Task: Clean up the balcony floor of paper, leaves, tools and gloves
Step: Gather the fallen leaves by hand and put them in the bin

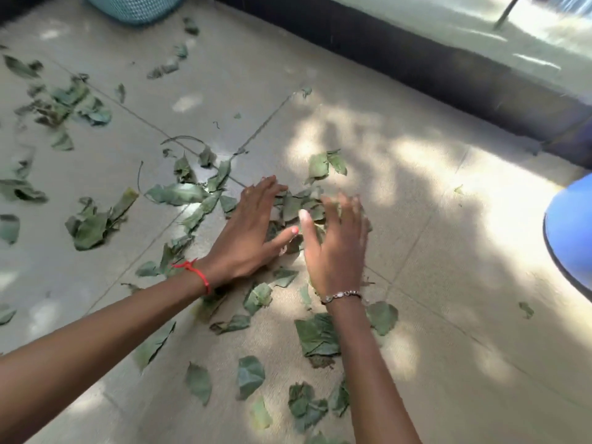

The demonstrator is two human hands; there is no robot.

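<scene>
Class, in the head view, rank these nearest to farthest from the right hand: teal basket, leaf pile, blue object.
1. Leaf pile, right at the right hand, on the floor in the middle.
2. Blue object, at the right edge.
3. Teal basket, far off at top left.

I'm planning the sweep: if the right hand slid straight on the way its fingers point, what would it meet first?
Probably the two dry green leaves lying just beyond the right hand; depth is unclear.

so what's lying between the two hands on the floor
A small bunch of green leaves, bracketed by the left hand and right hand, seen in the head view.
</scene>
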